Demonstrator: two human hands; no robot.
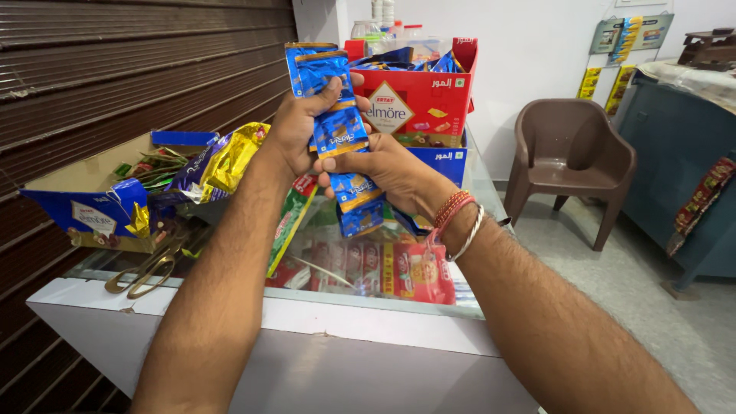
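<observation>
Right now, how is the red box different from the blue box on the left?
The red box stands upright behind the hands, while the blue box lies open on the glass counter. The red box holds blue packets; the blue box holds green and gold wrappers. Both are open cardboard sweet boxes on the counter.

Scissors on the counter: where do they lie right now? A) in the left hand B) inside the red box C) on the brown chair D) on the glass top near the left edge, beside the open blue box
D: the scissors lie on the glass counter by the blue box, while both the left hand and the right hand hold blue packets.
</observation>
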